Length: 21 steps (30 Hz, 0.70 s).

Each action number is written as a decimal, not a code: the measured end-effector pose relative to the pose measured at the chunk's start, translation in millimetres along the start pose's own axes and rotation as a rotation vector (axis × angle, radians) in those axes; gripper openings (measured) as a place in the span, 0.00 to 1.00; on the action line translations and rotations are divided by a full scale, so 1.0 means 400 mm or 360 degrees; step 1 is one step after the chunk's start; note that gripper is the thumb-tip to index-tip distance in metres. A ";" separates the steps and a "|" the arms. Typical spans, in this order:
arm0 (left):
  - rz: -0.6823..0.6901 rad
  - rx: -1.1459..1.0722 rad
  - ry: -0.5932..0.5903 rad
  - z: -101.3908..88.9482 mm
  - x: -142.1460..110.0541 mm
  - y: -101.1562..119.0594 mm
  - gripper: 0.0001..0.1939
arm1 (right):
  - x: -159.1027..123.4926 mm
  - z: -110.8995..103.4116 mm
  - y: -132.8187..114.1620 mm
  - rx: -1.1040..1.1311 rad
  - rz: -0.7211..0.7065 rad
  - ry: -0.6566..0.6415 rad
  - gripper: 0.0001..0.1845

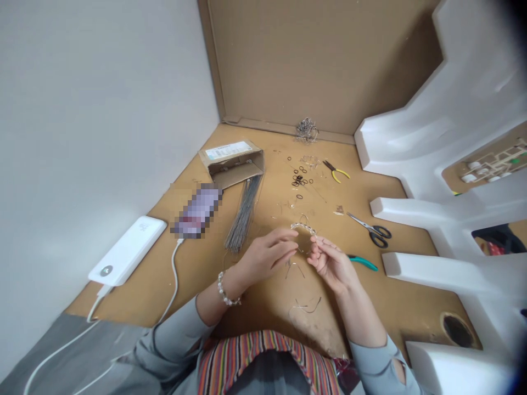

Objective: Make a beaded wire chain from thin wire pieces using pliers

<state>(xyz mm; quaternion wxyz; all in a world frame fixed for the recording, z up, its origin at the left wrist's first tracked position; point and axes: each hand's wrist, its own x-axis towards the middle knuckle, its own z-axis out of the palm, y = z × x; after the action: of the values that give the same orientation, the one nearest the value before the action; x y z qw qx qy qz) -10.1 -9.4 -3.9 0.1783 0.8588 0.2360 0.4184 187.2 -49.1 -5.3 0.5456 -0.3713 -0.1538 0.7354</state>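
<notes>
Centrally, beaded wire strand (pixel 303 227) pinched between fingers of left hand (pixel 265 258) and right hand (pixel 331 264) above cardboard table (pixel 263 208); scissors (pixel 373 229) at 3 o'clock, wire bundle (pixel 244 215) at 9 o'clock.

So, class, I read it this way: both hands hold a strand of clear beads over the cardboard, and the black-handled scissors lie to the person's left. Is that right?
Not quite. In the head view the scissors lie to the person's right, beyond the right hand. Both hands, the left hand too, do hold the bead strand over the cardboard.
</notes>
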 end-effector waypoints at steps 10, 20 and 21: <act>0.0401 0.0461 -0.0331 -0.012 0.004 0.022 0.07 | -0.005 0.004 0.005 0.0021 0.0086 -0.0035 0.08; -0.0128 -0.0024 -0.0498 0.000 0.015 0.020 0.13 | -0.022 0.034 0.012 -0.0425 -0.0377 0.0143 0.10; -0.0174 -0.0076 -0.0507 -0.002 0.018 0.021 0.13 | -0.023 0.035 0.013 -0.0458 -0.0403 0.0145 0.09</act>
<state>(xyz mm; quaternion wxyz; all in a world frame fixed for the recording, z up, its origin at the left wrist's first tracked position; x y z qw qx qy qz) -4.7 -12.1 5.2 0.2563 0.8956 0.2411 0.2721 174.7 -56.8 4.3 0.5813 -0.4561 -0.2780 0.6138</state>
